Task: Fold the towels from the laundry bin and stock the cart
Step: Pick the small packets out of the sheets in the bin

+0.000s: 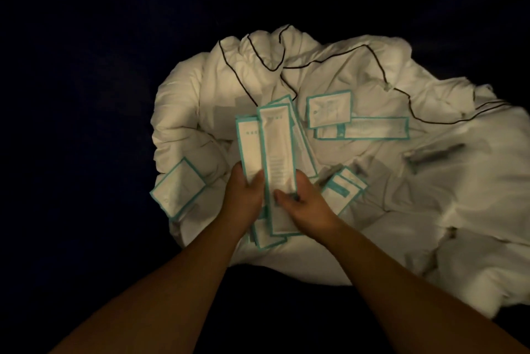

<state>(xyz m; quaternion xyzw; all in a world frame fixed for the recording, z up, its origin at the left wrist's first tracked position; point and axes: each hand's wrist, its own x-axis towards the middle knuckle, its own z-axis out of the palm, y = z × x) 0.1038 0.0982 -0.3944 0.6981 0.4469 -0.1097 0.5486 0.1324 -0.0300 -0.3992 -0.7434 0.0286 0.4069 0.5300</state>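
- Head view: both hands hold a fan of teal-edged packets [276, 158], long axis running away from me, tops at the far end.
- Left hand [246, 199]: thumb on front, fingers behind. Right hand [304, 204] pinches the front packet low.
- Fan sits over the crumpled white linen [372, 72].
- Held: at least four. Loose: left packet [177, 187], square packet [329, 108], long packet [362, 128], small stack [344, 187].

A crumpled heap of white linen with thin black piping [200, 90] lies lit amid dark surroundings; over it the left hand [246, 196] and the right hand [304, 201] together grip a fanned bundle of long white packets with teal borders [276, 150]; a squarish teal-bordered packet [179, 187] lies on the cloth at the left; a second squarish packet [329, 108] overlaps a long flat packet [372, 127] beyond the hands; a tilted packet [344, 187] lies just beside the right hand.
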